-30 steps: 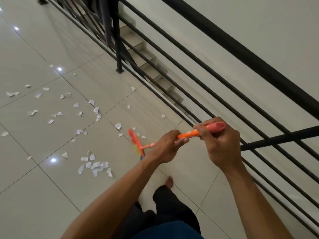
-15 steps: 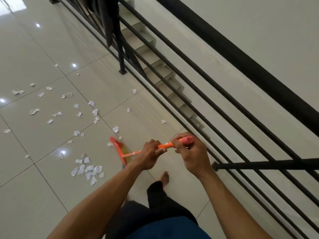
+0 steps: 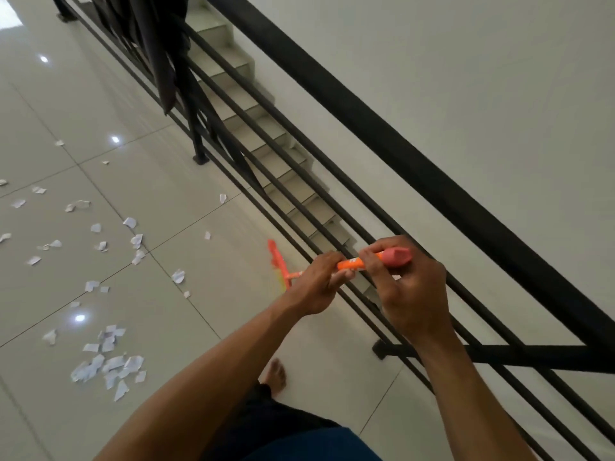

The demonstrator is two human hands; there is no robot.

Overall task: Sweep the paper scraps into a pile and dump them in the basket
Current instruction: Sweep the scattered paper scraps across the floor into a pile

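At the bottom edge are the person's dark trousers and a strip of blue cloth, with 1 bare foot on the tiled floor just ahead of them. Both forearms reach forward from there. The right hand is closed round the pink cap end of the orange broom handle, thumb and fingers wrapped over it. The left hand is closed on the same handle just below, near the right one, fingers curled under the shaft. The handle slopes down and away from the hands to the orange broom head, which sits low by the foot of the black railing; whether it touches the floor cannot be told. Left of the forearms, a loose pile of white paper lies on the tiles, the pieces overlapping. Farther out, single scraps are scattered across several tiles, well apart from one another, with 2 lone pieces nearer the railing. Bright spots of light reflect on the glossy floor. Beyond the railing's slanted bars, pale stairs run down beside a plain wall. At the far top, dark cloth hangs over the rail.
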